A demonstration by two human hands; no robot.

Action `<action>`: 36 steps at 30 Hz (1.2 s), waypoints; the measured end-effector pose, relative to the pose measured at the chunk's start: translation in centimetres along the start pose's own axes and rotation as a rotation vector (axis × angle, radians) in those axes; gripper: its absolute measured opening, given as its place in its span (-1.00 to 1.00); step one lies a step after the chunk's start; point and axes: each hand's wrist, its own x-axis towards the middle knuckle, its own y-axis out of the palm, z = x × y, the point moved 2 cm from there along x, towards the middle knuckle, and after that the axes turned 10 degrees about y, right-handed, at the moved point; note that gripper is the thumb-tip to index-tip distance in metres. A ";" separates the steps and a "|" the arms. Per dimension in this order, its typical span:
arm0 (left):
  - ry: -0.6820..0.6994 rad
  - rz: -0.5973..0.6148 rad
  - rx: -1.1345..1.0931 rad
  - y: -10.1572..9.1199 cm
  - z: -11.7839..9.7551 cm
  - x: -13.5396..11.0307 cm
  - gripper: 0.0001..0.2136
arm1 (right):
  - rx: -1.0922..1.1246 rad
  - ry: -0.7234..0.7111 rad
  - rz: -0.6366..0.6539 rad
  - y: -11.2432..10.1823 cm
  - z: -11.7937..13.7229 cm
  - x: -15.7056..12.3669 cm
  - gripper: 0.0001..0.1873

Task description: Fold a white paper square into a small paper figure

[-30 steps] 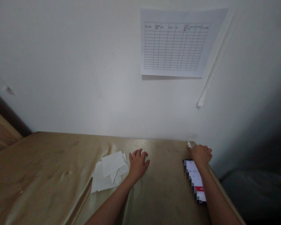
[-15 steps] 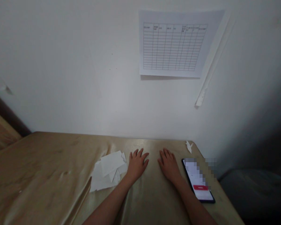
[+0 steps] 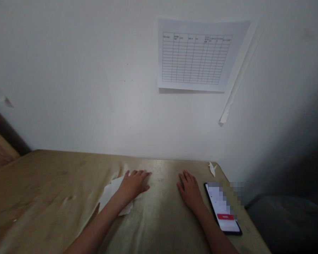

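My left hand (image 3: 134, 184) is over the right part of several torn white paper pieces (image 3: 107, 193), its fingers apart; whether it touches the paper I cannot tell. The hand and forearm hide much of the paper. My right hand (image 3: 190, 190) lies palm down on the brown table cover (image 3: 159, 225), fingers stretched out and nothing in them. Close by on its right is a phone (image 3: 229, 225) with a lit screen, partly blurred out, showing a red button.
A small folded white paper piece (image 3: 212, 169) lies near the table's back right corner. On the white wall (image 3: 82, 88) hangs a printed sheet with a table grid (image 3: 196, 58), beside a slanted white strip (image 3: 234, 84). A wooden piece (image 3: 0, 150) stands at the left edge.
My left hand has moved left from the bare cover to above the torn paper pieces. My right hand stays in about the same place. The view has shifted slightly.
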 end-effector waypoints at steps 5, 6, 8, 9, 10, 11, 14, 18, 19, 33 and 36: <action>-0.053 0.074 -0.026 0.4 5.0 -3.4 -0.14 | 0.007 -0.006 -0.010 0.0 0.0 -0.1 -0.46; -0.019 0.106 -0.049 0.9 5.9 -4.0 -0.16 | 0.006 -0.008 -0.011 0.0 -0.1 0.0 -0.47; 0.011 0.105 -0.059 1.9 7.6 -4.7 -0.26 | 0.005 -0.014 -0.010 0.0 -0.2 0.0 -0.47; 0.026 0.102 -0.060 2.4 8.3 -4.9 -0.35 | 0.007 -0.018 -0.008 0.0 -0.3 0.1 -0.47; 0.035 0.082 -0.062 2.9 8.8 -5.0 -0.46 | 0.010 -0.023 -0.006 -0.1 -0.4 0.1 -0.47; 0.050 0.062 -0.067 3.3 9.2 -5.0 -0.55 | 0.015 -0.027 -0.005 -0.1 -0.5 0.2 -0.47; 0.076 -0.006 -0.131 3.8 9.8 -4.8 -0.65 | 0.029 -0.038 -0.014 -0.2 -0.7 0.2 -0.48; 0.008 0.011 -0.125 3.0 9.1 -4.1 -0.62 | 0.060 -0.045 -0.038 -0.2 -0.8 0.2 -0.49; -0.009 0.003 -0.106 2.6 8.6 -3.9 -0.61 | 0.076 -0.047 -0.044 -0.1 -0.8 0.1 -0.50; 0.433 0.006 -0.079 6.2 -8.1 3.5 -0.67 | 0.482 -0.073 -0.177 -0.1 -2.0 -0.5 -0.60; 0.483 -0.058 -0.104 7.0 -9.4 3.6 -0.64 | 0.346 -0.099 -0.132 0.2 -1.7 -1.1 -0.60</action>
